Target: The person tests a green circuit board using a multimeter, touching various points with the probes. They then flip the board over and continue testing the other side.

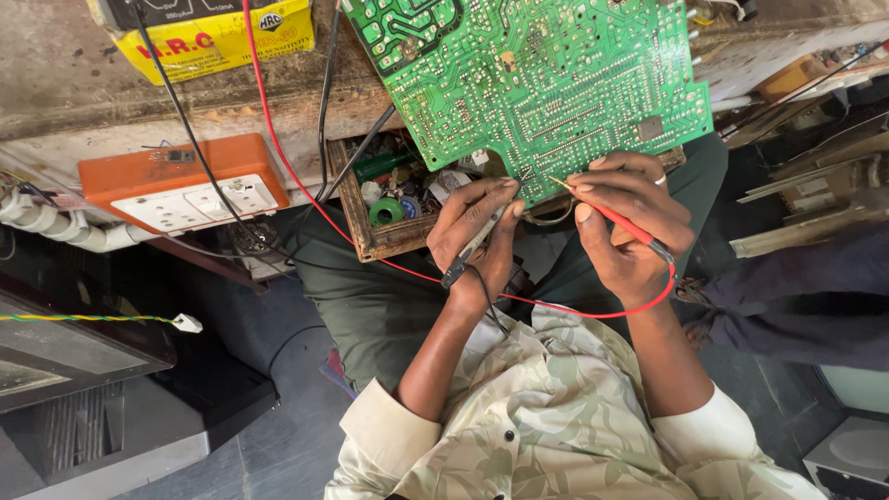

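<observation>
From my remote seat: my left hand (477,236) pinches the black probe (474,248), my right hand (630,231) the red probe (622,220). Both long axes slant up toward the green circuit board (546,79), just above the fingertips; the tips converge at its lower edge.

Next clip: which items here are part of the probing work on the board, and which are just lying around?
In use:
- large green printed circuit board
- black test probe in left hand
- red test probe in right hand
- red lead wire

Lying about:
- orange socket box with white outlets
- yellow carton
- wooden tray of small parts
</observation>
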